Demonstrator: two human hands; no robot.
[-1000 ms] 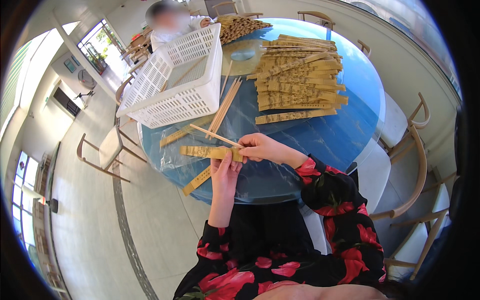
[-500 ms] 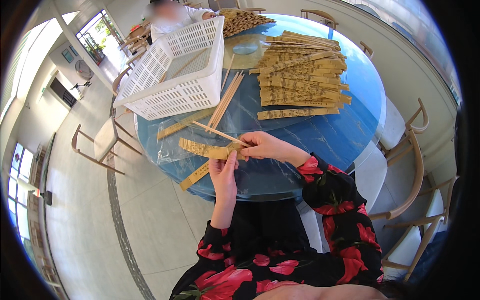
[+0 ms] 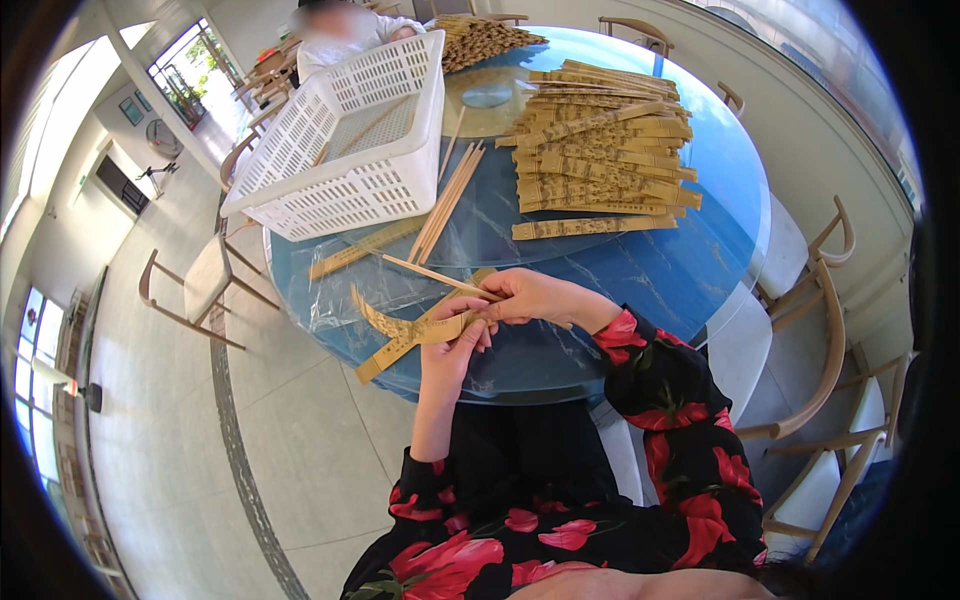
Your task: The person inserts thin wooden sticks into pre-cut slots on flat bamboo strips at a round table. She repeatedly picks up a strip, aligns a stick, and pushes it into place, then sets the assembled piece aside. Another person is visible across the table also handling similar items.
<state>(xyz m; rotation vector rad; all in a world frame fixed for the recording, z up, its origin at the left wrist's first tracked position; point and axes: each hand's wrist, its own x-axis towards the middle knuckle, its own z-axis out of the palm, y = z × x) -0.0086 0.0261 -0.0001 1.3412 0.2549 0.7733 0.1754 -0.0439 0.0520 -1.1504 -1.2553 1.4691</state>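
My left hand [image 3: 455,335] grips a tan paper sleeve [image 3: 400,328] printed with dark marks, its far end curling to the left. My right hand [image 3: 530,297] holds a pair of bare wooden chopsticks [image 3: 430,274] with their near end at the sleeve's mouth. Both hands meet just over the near edge of the round blue table [image 3: 650,280]. Another sleeve [image 3: 385,355] lies under my left hand. A heap of filled sleeves [image 3: 600,150] lies on the far right of the table.
A white plastic basket [image 3: 350,160] stands at the table's far left, with loose chopsticks [image 3: 445,200] beside it. A person sits beyond the basket. More bundles [image 3: 485,35] lie at the far side. Wooden chairs [image 3: 820,330] ring the table.
The sleeve's free end has bent and curled leftward in my left hand. My hands stay in the same spot; the view has shifted slightly.
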